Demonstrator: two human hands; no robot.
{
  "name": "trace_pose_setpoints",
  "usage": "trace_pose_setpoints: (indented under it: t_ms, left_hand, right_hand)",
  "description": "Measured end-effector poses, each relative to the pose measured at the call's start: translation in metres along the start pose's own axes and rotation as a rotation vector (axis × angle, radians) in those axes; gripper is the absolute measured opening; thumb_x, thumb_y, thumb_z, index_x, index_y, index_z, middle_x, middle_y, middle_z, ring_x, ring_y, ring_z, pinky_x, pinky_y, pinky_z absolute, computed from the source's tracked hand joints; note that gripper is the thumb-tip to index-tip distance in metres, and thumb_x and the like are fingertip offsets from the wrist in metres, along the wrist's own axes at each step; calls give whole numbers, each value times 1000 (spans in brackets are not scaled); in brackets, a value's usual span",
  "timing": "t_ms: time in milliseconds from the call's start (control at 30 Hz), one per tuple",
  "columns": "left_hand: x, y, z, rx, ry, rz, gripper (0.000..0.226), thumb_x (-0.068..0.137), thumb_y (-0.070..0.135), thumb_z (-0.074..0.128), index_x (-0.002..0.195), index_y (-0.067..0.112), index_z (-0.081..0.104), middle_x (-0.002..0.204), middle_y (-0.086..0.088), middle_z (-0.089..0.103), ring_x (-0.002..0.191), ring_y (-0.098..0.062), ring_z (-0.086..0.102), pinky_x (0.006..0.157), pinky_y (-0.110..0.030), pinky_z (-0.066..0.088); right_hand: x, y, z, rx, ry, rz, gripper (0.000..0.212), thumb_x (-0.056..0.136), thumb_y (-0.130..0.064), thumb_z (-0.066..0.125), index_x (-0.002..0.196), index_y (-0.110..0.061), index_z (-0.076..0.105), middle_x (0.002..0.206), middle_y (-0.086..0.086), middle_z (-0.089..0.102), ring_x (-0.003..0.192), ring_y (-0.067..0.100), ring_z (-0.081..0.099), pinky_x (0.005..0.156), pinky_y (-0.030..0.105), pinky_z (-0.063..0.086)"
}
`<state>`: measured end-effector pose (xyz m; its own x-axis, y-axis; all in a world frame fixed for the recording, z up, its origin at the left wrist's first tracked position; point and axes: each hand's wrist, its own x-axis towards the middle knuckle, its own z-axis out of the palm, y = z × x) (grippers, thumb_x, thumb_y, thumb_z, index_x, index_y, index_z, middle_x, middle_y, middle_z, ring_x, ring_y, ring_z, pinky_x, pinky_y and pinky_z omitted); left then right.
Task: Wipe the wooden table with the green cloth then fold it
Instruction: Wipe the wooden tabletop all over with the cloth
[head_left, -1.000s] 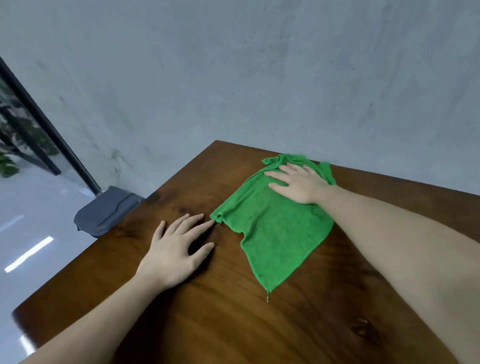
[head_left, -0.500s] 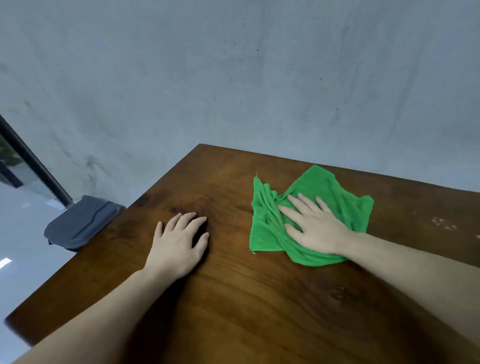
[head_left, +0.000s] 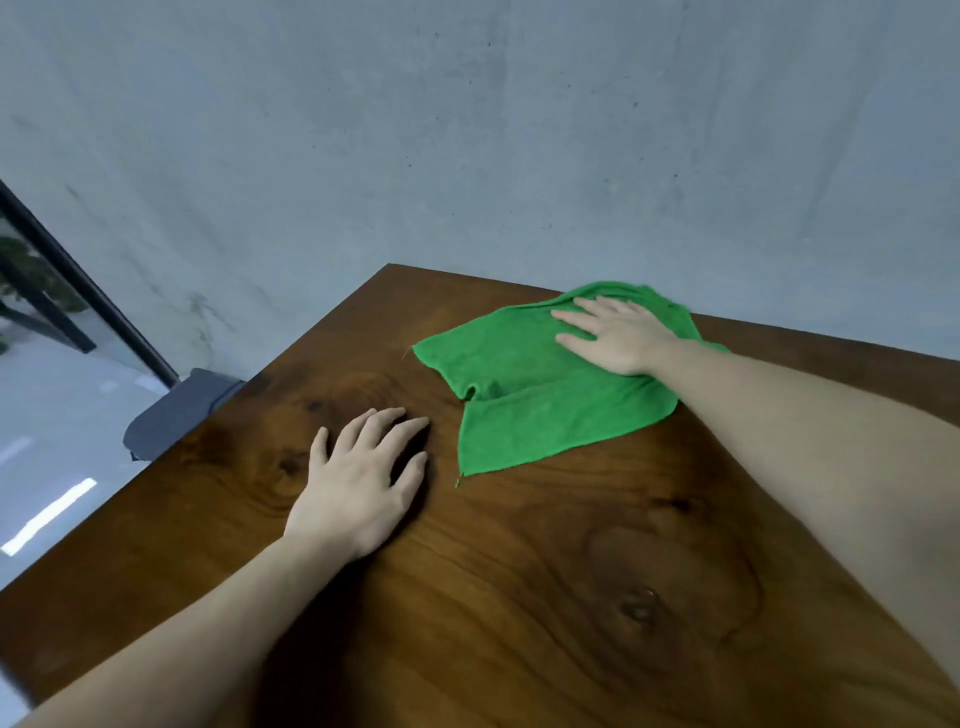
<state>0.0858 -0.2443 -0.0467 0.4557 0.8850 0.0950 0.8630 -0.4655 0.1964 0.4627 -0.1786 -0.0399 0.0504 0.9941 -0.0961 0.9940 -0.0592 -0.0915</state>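
Head view is showing me the wooden table (head_left: 519, 597) filling the lower frame, and I am seeing the right hand (head_left: 618, 338) lying flat with straight, slightly spread fingers on the green cloth (head_left: 530, 405), pressing it rather than gripping it. The cloth is sitting toward the table's far edge, around one o'clock from the frame's centre, spreading out from under the palm toward seven o'clock, with its near corner trailing a loose thread. The left hand (head_left: 358, 483) is resting palm down on bare wood, fingers relaxed and holding nothing, just beside the cloth's near corner at about eight o'clock from it. A grey cushion (head_left: 176, 415) is showing past the table's left edge.
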Motion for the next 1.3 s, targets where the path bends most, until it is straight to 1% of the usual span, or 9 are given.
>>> trace_pose_setpoints:
  t_ms: [200, 333, 467, 600, 733, 833, 933, 1067, 1300]
  left_hand:
    - [1, -1, 0, -21, -14, -18, 53, 95, 64, 17, 143, 48, 33, 151, 20, 32, 145, -10, 17, 120, -54, 5]
    - [4, -1, 2, -15, -18, -21, 56, 93, 64, 17, 143, 46, 34, 152, 15, 33, 145, -15, 18, 119, -57, 6]
    - [1, 5, -1, -32, -31, -14, 52, 97, 57, 21, 144, 42, 38, 155, 13, 34, 147, -17, 19, 119, -56, 8]
    - [-28, 18, -9, -92, -43, 40, 44, 99, 50, 31, 138, 38, 48, 149, 11, 43, 142, -18, 32, 117, -53, 18]
    - [-72, 32, -14, -145, -20, 127, 39, 100, 44, 36, 133, 35, 54, 144, 12, 49, 136, -17, 40, 115, -48, 26]
    - [-98, 47, -14, -183, -28, 220, 39, 101, 41, 34, 134, 33, 53, 141, 12, 51, 133, -16, 43, 113, -45, 29]
    - [-115, 58, -12, -206, -53, 264, 41, 102, 44, 29, 135, 34, 50, 142, 14, 50, 136, -14, 40, 115, -51, 24]
    - [-124, 56, -8, -173, -33, 314, 43, 102, 49, 26, 138, 39, 48, 145, 20, 44, 143, -9, 29, 119, -51, 13]
    - [-124, 54, -5, -127, -36, 296, 51, 100, 57, 17, 143, 44, 42, 151, 21, 39, 145, -6, 22, 121, -45, 7]
  right_hand:
    - [-67, 83, 3, -7, 4, 168, 76, 84, -83, 0, 153, -54, 8, 168, -10, 6, 154, 19, 7, 123, 50, 7]
    - [-122, 89, 10, -14, -9, 324, 71, 89, -78, 4, 155, -52, 5, 169, -4, 1, 155, 21, 2, 123, 49, 2]
    - [-168, 23, 17, -23, -31, 316, 67, 92, -74, 3, 155, -51, 1, 169, 3, -3, 155, 26, -5, 122, 57, -3]
    - [-219, -65, 27, 36, -14, 262, 86, 80, -85, -10, 156, -47, 2, 169, 6, -1, 154, 28, -9, 119, 61, -9]
    - [-270, -134, 36, 24, -27, 168, 98, 73, -94, -6, 158, -43, 1, 169, 8, -1, 154, 28, -11, 118, 63, -9]
    - [-308, -162, 44, 30, -11, 101, 95, 75, -94, -1, 157, -46, -1, 169, 6, 2, 154, 26, -11, 119, 62, -9]
    - [-336, -174, 51, 71, 28, 17, 78, 78, -92, 3, 148, -60, -13, 169, 6, 8, 154, 24, -7, 120, 60, -9]
    - [-340, -161, 50, 58, 10, -27, 56, 81, -91, 2, 135, -79, -8, 169, 2, 7, 154, 23, -9, 118, 60, -12]
    - [-289, -48, 29, -35, -13, 212, 77, 73, -92, -9, 146, -67, -5, 169, -4, 5, 155, 23, 2, 122, 57, -1]
